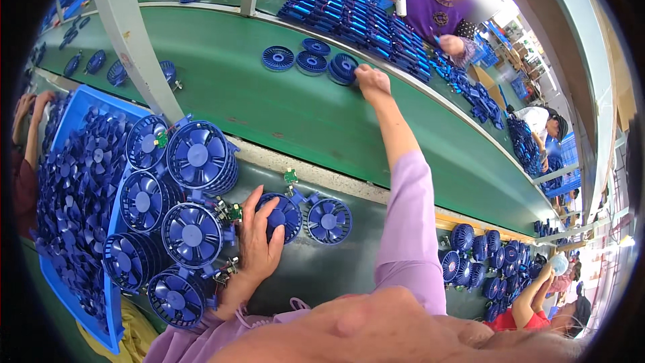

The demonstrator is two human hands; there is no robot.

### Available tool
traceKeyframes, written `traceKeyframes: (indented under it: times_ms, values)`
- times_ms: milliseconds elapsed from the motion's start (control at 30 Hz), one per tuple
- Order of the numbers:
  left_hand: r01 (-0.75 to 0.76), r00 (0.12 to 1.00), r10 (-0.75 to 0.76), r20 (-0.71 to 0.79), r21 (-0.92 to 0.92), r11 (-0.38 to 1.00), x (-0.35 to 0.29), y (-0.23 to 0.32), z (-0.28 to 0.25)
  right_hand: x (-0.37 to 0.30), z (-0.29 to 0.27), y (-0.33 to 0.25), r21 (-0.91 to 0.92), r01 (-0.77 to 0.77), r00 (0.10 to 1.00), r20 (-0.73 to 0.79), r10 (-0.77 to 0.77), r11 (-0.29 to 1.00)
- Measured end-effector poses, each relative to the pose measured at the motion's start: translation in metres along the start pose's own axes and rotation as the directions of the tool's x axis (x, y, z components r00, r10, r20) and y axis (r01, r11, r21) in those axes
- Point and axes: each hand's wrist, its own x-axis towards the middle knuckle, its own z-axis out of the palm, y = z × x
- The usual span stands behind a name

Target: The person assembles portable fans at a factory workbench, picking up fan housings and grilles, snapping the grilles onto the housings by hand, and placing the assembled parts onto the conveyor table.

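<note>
The green belt [289, 128] is the largest thing here, running beneath my right hand [373, 83] and beyond my left hand [261, 245]. The blue bin [114, 309], heaped with fan blades [84, 175], stands well to the left of my left hand. Between the two crowd the stacked blue fans [192, 234]. My left hand is partly open, fingers spread, index finger and thumb over the left edge of a single fan [285, 218]; another fan [329, 221] lies just right of it. Out on the belt, my right hand's fingers bend at the right edge of a small stack of covers [343, 67]; I cannot tell whether they close on it. Three more blue covers [312, 62] lie left of that grip. Smallest, a green circuit board [290, 176] sits just beyond my left fingertips, to their right
</note>
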Motion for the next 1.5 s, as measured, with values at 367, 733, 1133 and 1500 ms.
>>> traceKeyframes:
  times_ms: [367,733,1133,1500]
  values:
    - [-0.020,0.999,0.021,-0.029,0.015,1.000,0.000,-0.005,-0.002,-0.165,-0.189,-0.076,0.517,0.131,0.951,0.176,-0.255,0.846]
    - [0.011,0.999,-0.011,-0.034,-0.002,1.000,-0.002,-0.005,-0.005,-0.047,-0.153,-0.088,0.805,-0.091,0.933,0.276,-0.233,0.587]
    - [0.054,0.999,-0.054,0.003,-0.066,0.996,0.000,-0.002,-0.008,0.024,0.005,-0.048,0.369,-0.299,0.939,0.276,0.203,0.880]
    - [0.016,0.998,-0.019,-0.053,-0.050,0.999,-0.001,0.001,0.000,-0.147,-0.064,-0.018,0.469,-0.164,0.982,-0.008,0.190,0.868]
